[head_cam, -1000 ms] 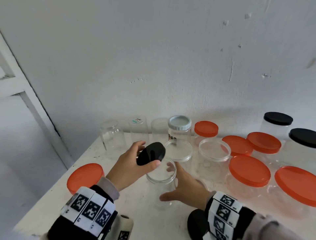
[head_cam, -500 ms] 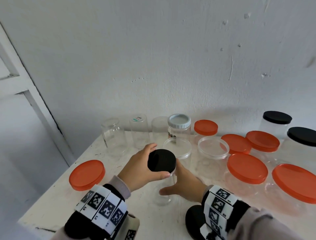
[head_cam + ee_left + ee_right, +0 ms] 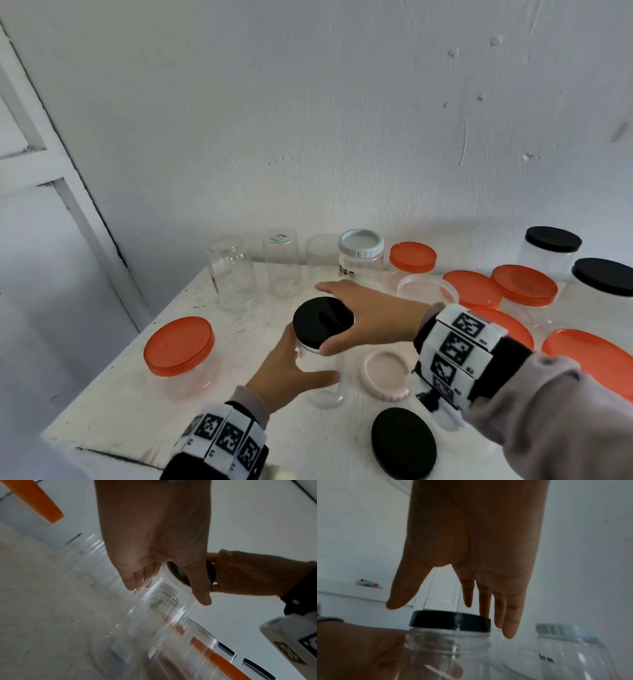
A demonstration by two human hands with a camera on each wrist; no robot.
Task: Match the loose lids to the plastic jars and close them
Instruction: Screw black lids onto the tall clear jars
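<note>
A clear plastic jar (image 3: 325, 394) stands near the front of the white table (image 3: 260, 329) with a black lid (image 3: 315, 325) sitting on its mouth. My left hand (image 3: 294, 373) grips the jar's body from the near left, thumb across the front. My right hand (image 3: 334, 318) reaches in from the right and spreads over the lid, thumb at the near rim and straight fingers past the far rim. In the right wrist view the thumb hovers just above the lid (image 3: 450, 620) and the fingers (image 3: 506, 626) hang beside its edge. The left wrist view shows the jar (image 3: 163, 615) between my thumb and fingers.
A pink lid (image 3: 385, 373) lies upside down right of the jar, and a loose black lid (image 3: 404, 442) lies nearer the front. An orange-lidded jar (image 3: 178, 342) stands at the left. Clear open jars (image 3: 233, 270) and a white-lidded jar (image 3: 360, 245) line the back wall. Orange-lidded (image 3: 524, 284) and black-lidded jars (image 3: 553, 240) crowd the right.
The hands have swapped. My left hand let go of the black lid, now on the jar, and dropped to the jar's body. My right hand left the body and moved over the lid.
</note>
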